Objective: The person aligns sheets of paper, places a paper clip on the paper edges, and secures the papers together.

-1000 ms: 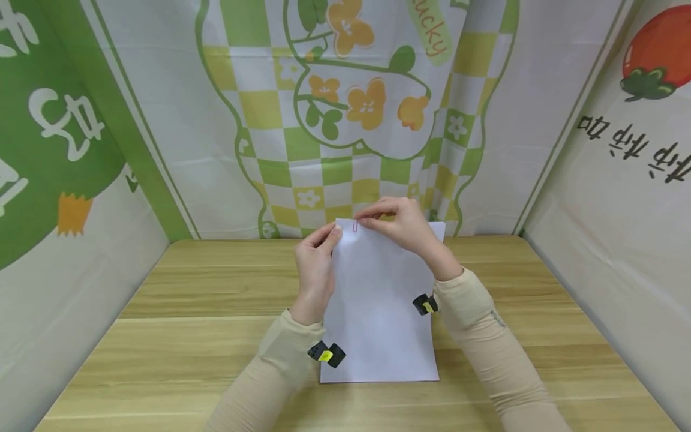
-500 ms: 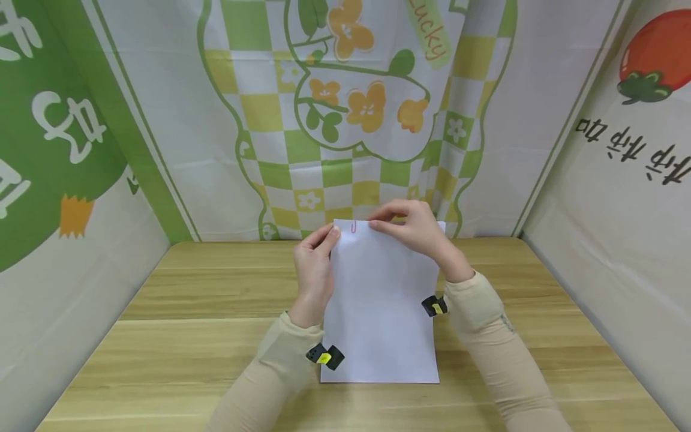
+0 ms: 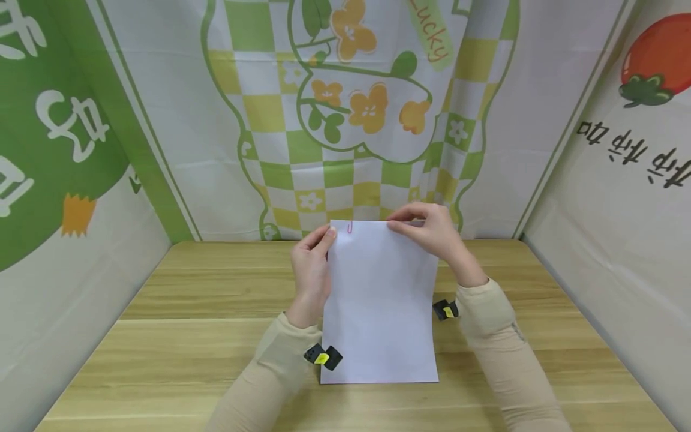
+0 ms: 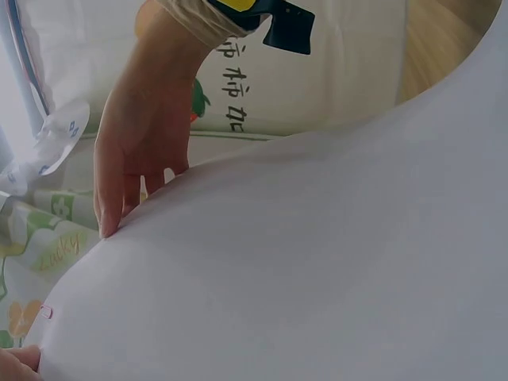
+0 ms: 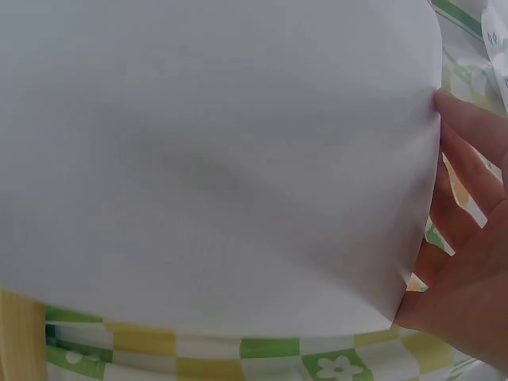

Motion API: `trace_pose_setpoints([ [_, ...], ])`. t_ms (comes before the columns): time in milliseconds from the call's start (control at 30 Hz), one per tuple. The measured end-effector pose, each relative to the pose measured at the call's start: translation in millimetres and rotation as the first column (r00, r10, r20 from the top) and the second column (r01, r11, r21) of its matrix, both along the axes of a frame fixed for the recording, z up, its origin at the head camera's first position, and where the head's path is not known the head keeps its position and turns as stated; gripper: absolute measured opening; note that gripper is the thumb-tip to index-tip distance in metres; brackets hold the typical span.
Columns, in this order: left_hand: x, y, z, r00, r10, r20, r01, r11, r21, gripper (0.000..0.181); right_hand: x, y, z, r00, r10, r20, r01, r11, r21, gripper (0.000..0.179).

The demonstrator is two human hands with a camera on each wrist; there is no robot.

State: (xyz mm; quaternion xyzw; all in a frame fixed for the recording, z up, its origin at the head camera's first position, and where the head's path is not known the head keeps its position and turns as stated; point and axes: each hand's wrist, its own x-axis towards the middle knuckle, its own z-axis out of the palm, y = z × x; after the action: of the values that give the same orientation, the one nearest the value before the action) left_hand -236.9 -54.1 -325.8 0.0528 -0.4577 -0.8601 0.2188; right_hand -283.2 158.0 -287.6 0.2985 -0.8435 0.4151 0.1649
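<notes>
A sheet of white paper (image 3: 380, 312) is held up over the table, its lower edge near the tabletop. Thumb and fingers of my left hand (image 3: 311, 270) pinch its upper left corner. My right hand (image 3: 432, 233) pinches the top edge, right of the middle. Between the hands, closer to the left one, a pink paper clip (image 3: 349, 227) sits on the top edge; the left wrist view shows this paper clip (image 4: 47, 312) small at lower left. In the right wrist view, the right hand (image 5: 468, 262) has its thumb and fingertips along the sheet's edge.
The wood-grain table (image 3: 216, 348) lies beneath. A printed curtain (image 3: 337, 174) with green and yellow checks hangs behind it. White printed cloth walls stand on the left (image 3: 129, 288) and right (image 3: 604, 240).
My right hand has slid to the right along the top edge, away from the paper clip. The left hand has shifted slightly left, with the paper and clip.
</notes>
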Motion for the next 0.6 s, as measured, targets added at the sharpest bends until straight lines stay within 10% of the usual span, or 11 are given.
trace_pose_setpoints([
  [600, -0.5, -5.6, -2.4, 1.000, -0.001, 0.001, 0.001, 1.000, 0.001, 0.018, -1.0, 20, -11.7, 0.986, -0.092, 0.136, 0.098, 0.994, -0.042, 0.026],
])
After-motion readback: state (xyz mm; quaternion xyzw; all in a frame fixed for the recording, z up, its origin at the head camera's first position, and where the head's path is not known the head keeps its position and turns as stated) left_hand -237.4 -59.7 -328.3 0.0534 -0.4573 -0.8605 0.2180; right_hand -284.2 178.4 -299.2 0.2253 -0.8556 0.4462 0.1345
